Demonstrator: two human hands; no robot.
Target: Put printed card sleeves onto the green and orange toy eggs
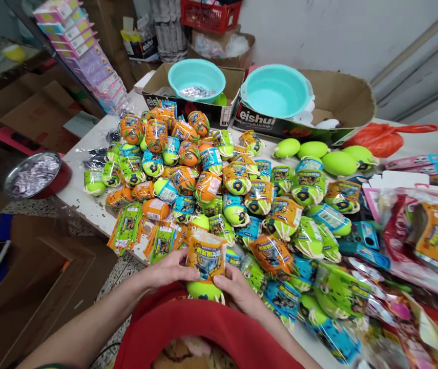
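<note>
Close to my body, an orange printed packet lies against a lime-green plastic egg, with a pale band showing at the egg's lower edge. My left hand grips the packet and egg from the left, its thumb on the packet front. From the other side my right hand closes on them, thumb at the packet's lower right corner. Just beyond is a heap of similar eggs with packets in orange, blue and green. Flat packets lie at the table's left edge.
Behind the heap stand two cardboard boxes holding turquoise basins. Bare green eggs sit before the right box. A metal bowl of small silvery pieces is at the left. Plastic bags and packets crowd the right side.
</note>
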